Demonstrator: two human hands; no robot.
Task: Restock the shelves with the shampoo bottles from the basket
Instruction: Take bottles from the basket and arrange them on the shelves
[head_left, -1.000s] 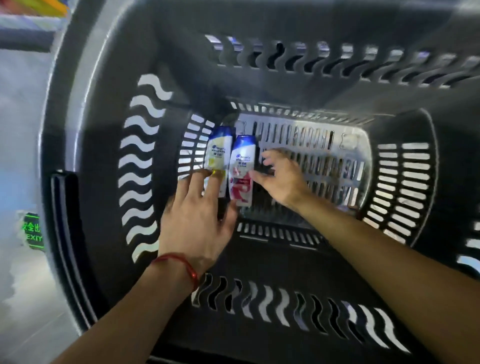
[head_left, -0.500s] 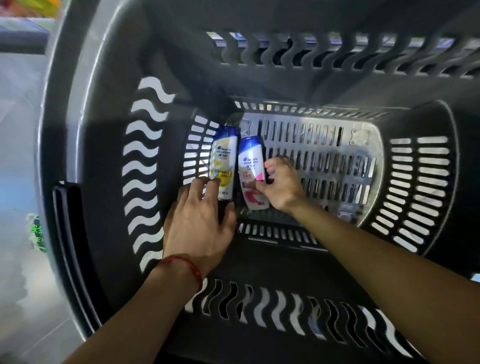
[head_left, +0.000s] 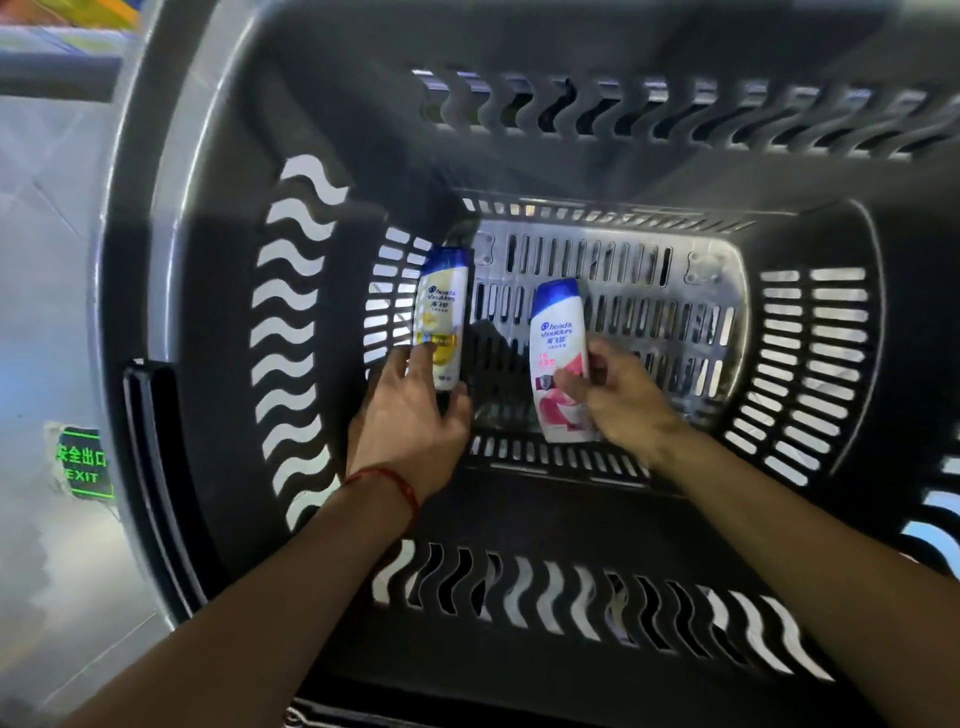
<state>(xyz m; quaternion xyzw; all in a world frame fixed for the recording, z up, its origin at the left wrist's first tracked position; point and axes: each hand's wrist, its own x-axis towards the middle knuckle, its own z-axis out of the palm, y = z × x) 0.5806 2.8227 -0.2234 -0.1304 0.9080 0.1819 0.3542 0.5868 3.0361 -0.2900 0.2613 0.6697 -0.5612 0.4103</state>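
I look down into a deep dark plastic basket with wavy slots in its walls. Two white shampoo bottles with blue caps are near its slotted floor. My left hand grips the bottom of the yellow-labelled bottle at the floor's left end, fingers over its front and thumb on its right side. My right hand holds the pink-labelled bottle, thumb on its front and fingers behind, lifted and tilted a little left. A red string circles my left wrist.
The basket's dark handle runs down its left rim. Left of the basket is grey tiled floor with a green exit sign on it. A blurred shelf edge shows at the top left.
My right hand closed on the pink-labelled bottle and lifted it to the right, away from the yellow one. My left hand slid up and wrapped around the yellow-labelled bottle's base.
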